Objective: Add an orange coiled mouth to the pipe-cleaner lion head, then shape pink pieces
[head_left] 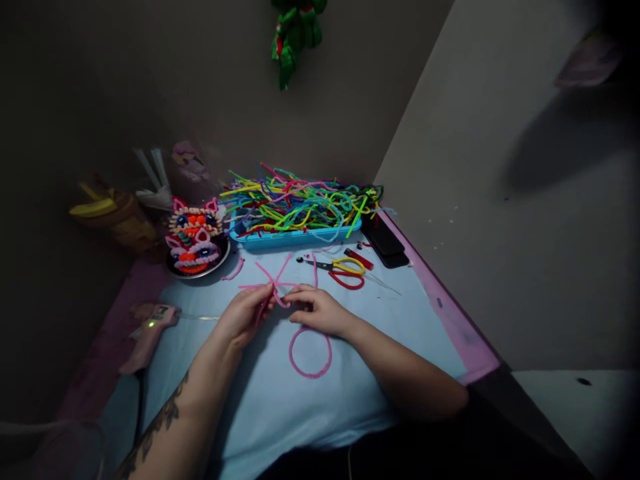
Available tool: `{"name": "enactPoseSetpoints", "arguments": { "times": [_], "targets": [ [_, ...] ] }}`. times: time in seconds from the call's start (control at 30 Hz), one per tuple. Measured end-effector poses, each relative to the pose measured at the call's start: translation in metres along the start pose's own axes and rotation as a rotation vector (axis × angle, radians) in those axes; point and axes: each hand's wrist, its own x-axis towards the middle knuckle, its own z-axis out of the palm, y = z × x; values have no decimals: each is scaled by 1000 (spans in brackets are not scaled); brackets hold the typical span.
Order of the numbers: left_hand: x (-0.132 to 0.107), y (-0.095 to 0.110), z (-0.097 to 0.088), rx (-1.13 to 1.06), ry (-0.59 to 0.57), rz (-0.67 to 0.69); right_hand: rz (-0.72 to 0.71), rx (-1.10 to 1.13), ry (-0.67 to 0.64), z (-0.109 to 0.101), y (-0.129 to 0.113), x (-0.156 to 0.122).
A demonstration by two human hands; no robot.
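Note:
My left hand [249,313] is closed, thumb and fingers pinching the centre of several pink pipe cleaners [283,268] joined in a star shape. Their thin arms fan out above and beside the fingers, and one bends into a small curl toward the right. Close to that curl is my right hand [320,310], its fingers half bent and thumb apart from the forefinger. A fingertip seems to touch the curl. Below the right hand, a pink pipe cleaner ring [311,377] lies flat on the light blue cloth [280,413].
A blue tray [295,241] heaped with coloured pipe cleaners stands at the back. Scissors [345,272], a red cutter [359,259] and a black phone-like case [387,243] lie right. Left are a glue gun [150,337] and a bowl [200,272] holding pipe cleaner animal heads [194,233].

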Motion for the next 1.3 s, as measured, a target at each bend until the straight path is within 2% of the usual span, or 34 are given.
{"name": "enactPoseSetpoints", "arguments": {
  "times": [0.07, 0.17, 0.27, 0.4, 0.53, 0.73, 0.97, 1.03, 1.17, 1.3],
  "targets": [
    [-1, 4, -4, 132, -11, 90, 75, 38, 52, -5, 1, 1],
    [-1, 7, -8, 260, -36, 147, 110, 151, 163, -10, -1, 1],
    [-2, 5, -7, 361, -61, 145, 64, 137, 175, -11, -5, 1],
    [-2, 2, -6, 442, -36, 158, -19, 45, 160, -6, -6, 2],
    [-1, 1, -7, 373, -22, 209, -19, 34, 196, -6, -3, 3],
    [1, 3, -10, 166, 97, 233, 20, 55, 230, -9, -1, 3],
    [4, -4, -6, -77, 81, 201, 168, 319, 443, -4, 4, 6],
    [4, -8, -2, -95, 58, 189, 191, 365, 466, -2, 5, 6],
    [3, -16, 6, 34, 29, 259, 135, 257, 413, 4, 2, 3],
    [1, -18, 10, 85, 96, 357, 2, 98, 320, 11, -5, 0]
  ]
}}
